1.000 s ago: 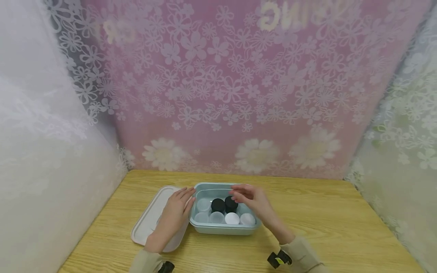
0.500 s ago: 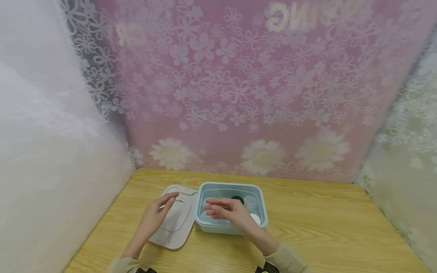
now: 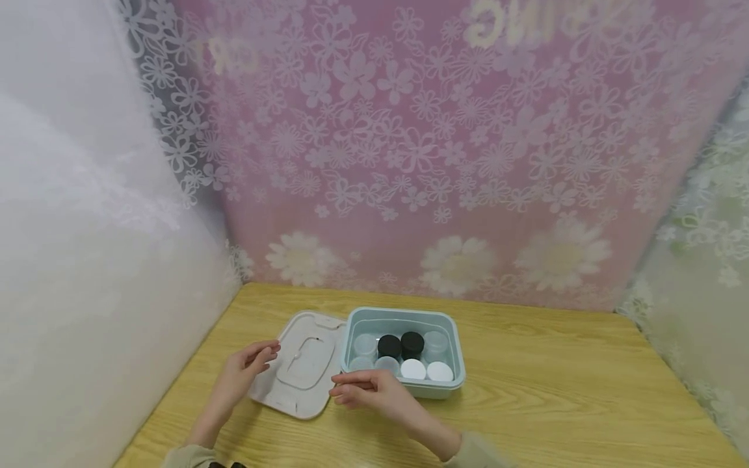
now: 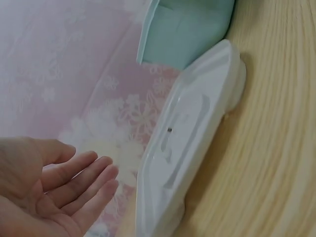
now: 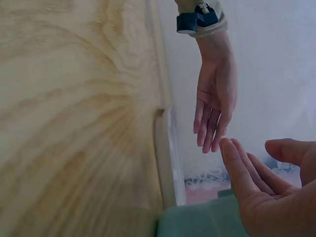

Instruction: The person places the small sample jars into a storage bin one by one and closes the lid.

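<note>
A light-blue plastic box (image 3: 434, 392) stands on the table and holds several small round containers. Two have black tops (image 3: 412, 344), two have white tops (image 3: 439, 372), and the others look clear (image 3: 435, 342). Left of the box lies a whitish lid (image 3: 310, 364), its far right corner close to the box wall. My left hand (image 3: 236, 374) hovers by the lid's left edge, fingers loosely extended and holding nothing. In front of the box's near left corner is my right hand (image 3: 380, 395), also without anything in it, its fingers nearly straight in the right wrist view.
The wooden table (image 3: 544, 383) extends to the right of the box. A pink flowered curtain (image 3: 386, 162) hangs behind it, with pale sheets (image 3: 99, 260) along the sides.
Both hands have moved left and toward me, the left from the box's edge to beside the lid, the right from above the containers to in front of the box. The head view has shifted slightly.
</note>
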### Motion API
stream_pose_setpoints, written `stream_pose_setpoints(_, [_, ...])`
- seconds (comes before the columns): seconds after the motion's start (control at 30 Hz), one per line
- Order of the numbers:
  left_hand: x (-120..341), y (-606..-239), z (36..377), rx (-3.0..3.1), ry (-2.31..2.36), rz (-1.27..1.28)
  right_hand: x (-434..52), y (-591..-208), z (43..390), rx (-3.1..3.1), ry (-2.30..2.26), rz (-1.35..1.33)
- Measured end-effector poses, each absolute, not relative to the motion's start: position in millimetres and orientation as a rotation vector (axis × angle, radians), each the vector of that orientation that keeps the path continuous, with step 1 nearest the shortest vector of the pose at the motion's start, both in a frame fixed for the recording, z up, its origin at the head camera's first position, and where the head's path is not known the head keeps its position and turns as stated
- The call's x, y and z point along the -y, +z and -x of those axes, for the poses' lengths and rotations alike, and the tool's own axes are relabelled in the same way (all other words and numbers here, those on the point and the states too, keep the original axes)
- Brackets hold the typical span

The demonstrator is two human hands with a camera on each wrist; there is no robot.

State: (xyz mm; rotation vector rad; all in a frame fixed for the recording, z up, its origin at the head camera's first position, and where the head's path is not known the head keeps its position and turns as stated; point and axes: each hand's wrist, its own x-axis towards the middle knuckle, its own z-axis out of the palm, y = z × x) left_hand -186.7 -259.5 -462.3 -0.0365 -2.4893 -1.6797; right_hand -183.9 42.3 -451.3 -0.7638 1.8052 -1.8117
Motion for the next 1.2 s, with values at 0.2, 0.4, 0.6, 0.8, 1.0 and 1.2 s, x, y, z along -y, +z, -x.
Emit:
stream_pose_setpoints(0.2, [276.0, -467.0, 181.6, 2.562, -1.392, -0.119, -32.9, -464.4, 177.0, -1.794, -1.792, 0.695])
stream_pose_setpoints(0.4, [289.8, -471.3, 179.7, 2.63, -1.403, -0.159, -27.2, -476.3, 180.6, -1.733, -1.834, 0.499])
stream_pose_setpoints(0.6, [294.0, -475.8, 179.2, 2.669, -1.539, -0.216, -22.4, -487.0, 178.6, -1.675, -1.879, 0.402])
stream_pose_setpoints(0.8, [295.9, -478.4, 179.2, 2.619, -1.61, -0.264, -14.4, -492.8, 179.3, -1.599, -1.937, 0.353])
stream_pose_setpoints(1.0, [306.1, -480.5, 175.7, 2.716, -1.484, -0.272, -8.9, -491.8, 179.4, -1.545, -1.95, 0.359])
stream_pose_setpoints(1.2, [312.5, -482.4, 173.8, 2.658, -1.635, -0.297, -2.6, -490.1, 179.5, -1.442, -2.036, 0.335])
